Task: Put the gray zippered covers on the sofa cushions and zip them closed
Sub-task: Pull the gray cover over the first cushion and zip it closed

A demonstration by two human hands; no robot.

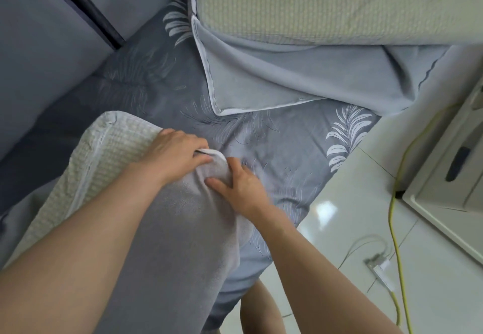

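- The left hand [177, 150] holds the white edge of the gray cover [180, 229] at the corner of the near cushion [104, 155].
- The right hand [240, 184] grips the same cover just beside it.
- The near cushion's bumpy cream side shows.
- The other cushion [326, 1] sits half inside a second cover [287, 72].
- Both rest on a leafy sheet [274, 145].
- A yellow cord [397, 229] crosses the floor [339, 255].
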